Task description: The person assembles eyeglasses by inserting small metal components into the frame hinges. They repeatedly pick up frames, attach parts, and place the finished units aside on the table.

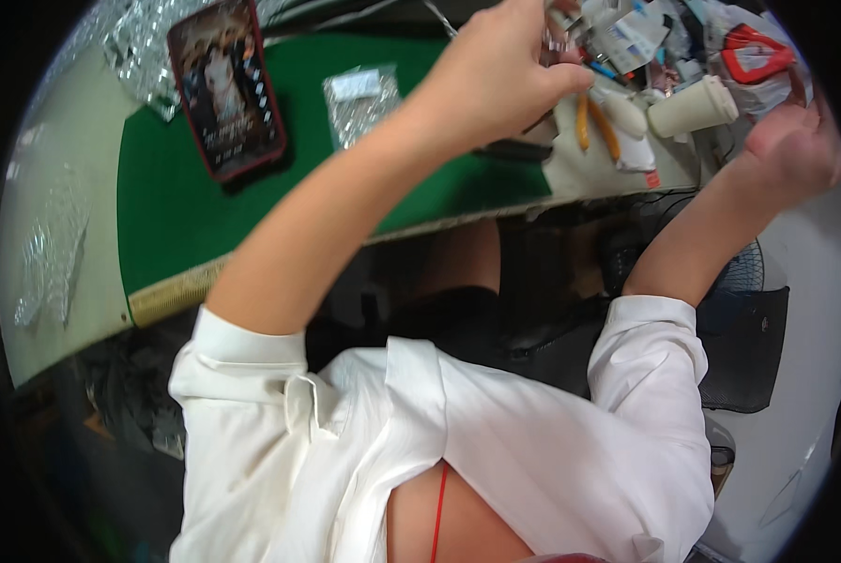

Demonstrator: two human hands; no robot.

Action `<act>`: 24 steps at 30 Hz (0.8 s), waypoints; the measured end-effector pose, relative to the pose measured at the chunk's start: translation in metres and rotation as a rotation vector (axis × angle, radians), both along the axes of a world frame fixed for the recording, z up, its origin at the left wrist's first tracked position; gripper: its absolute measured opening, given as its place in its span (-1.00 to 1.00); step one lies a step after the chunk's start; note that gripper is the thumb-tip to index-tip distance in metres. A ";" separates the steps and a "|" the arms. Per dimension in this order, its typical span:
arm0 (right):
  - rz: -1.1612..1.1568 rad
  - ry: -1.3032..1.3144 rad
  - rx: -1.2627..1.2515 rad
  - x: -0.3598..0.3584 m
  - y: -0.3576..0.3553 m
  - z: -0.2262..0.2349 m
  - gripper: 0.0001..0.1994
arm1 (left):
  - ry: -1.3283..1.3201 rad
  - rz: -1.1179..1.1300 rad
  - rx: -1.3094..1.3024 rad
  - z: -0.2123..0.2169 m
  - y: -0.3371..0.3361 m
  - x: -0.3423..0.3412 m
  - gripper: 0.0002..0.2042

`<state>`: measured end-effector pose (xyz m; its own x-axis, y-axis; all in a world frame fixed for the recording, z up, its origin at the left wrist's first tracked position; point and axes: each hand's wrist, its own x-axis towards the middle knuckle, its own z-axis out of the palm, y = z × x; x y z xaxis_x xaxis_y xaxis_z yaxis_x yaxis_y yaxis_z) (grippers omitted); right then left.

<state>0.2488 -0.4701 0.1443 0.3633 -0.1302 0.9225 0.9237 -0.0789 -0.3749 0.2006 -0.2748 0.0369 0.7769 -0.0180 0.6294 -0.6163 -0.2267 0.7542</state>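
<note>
Above the cluttered bench [524, 183], the left hand [496, 75] pinches a small, light, crinkly clear packet [554, 38], best held by its edges, while the right hand [796, 150] curls, its grip unclear.

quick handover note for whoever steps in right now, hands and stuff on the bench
Left hand: raised over the far bench edge, fingers pinched on something small; what it is can't be told.
Right hand: raised at the right by the clutter, closed; contents unclear.
On the green mat: a phone in a red case and a small silvery bag. Orange-handled pliers lie beside the left hand.
Done or left: cannot tell.
</note>
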 end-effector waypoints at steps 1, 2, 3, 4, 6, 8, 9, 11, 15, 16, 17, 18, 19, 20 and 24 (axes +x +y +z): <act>-0.031 0.054 -0.037 -0.005 0.006 -0.024 -0.82 | -0.036 0.025 0.007 0.003 0.013 -0.014 -0.79; 0.051 0.137 -0.244 -0.020 0.014 -0.056 -0.83 | -0.049 -0.012 -0.020 0.004 0.025 -0.030 -0.77; 0.148 0.228 -0.464 -0.032 0.026 -0.088 -0.82 | -0.052 -0.036 -0.049 0.005 0.038 -0.046 -0.75; 0.251 0.303 -0.670 -0.042 0.041 -0.123 -0.78 | -0.032 -0.047 -0.082 0.003 0.054 -0.064 -0.73; 0.164 0.249 -0.941 -0.074 0.062 -0.165 -0.70 | -0.033 -0.077 0.067 0.008 0.091 -0.092 -0.68; 0.154 0.243 -1.001 -0.085 0.067 -0.181 -0.68 | -0.289 0.175 0.758 0.028 0.138 -0.112 -0.52; 0.126 0.188 -1.070 -0.087 0.067 -0.186 -0.67 | -0.216 0.284 0.411 0.015 0.137 -0.128 -0.57; 0.107 0.128 -1.122 -0.087 0.067 -0.192 -0.68 | -0.196 0.639 0.201 -0.011 0.159 -0.145 -0.62; 0.165 0.202 -1.077 -0.081 0.057 -0.197 -0.77 | -0.017 0.500 -0.117 -0.031 0.165 -0.165 -0.54; 0.188 0.242 -1.069 -0.080 0.056 -0.196 -0.79 | 0.111 0.452 -0.244 -0.035 0.161 -0.171 -0.48; 0.180 0.290 -0.961 -0.080 0.060 -0.196 -0.88 | 0.152 0.256 -0.337 -0.036 0.162 -0.174 -0.49; 0.206 0.364 -0.952 -0.078 0.063 -0.194 -0.88 | 0.192 0.058 -0.427 -0.035 0.161 -0.175 -0.51; 0.232 0.439 -0.943 -0.077 0.066 -0.191 -0.89 | 0.225 0.060 -0.399 -0.033 0.154 -0.178 -0.47; 0.258 0.509 -0.937 -0.075 0.070 -0.188 -0.89 | 0.255 0.066 -0.373 -0.029 0.146 -0.180 -0.42; 0.334 0.622 -0.964 -0.069 0.076 -0.187 -0.94 | 0.309 0.044 -0.339 -0.014 0.114 -0.173 -0.41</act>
<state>0.1795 -0.3940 -0.0426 0.6664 0.7051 0.2423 0.6332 -0.3637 -0.6832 0.0273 -0.1606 0.0225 0.9246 0.1861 0.3325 -0.3459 0.0439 0.9373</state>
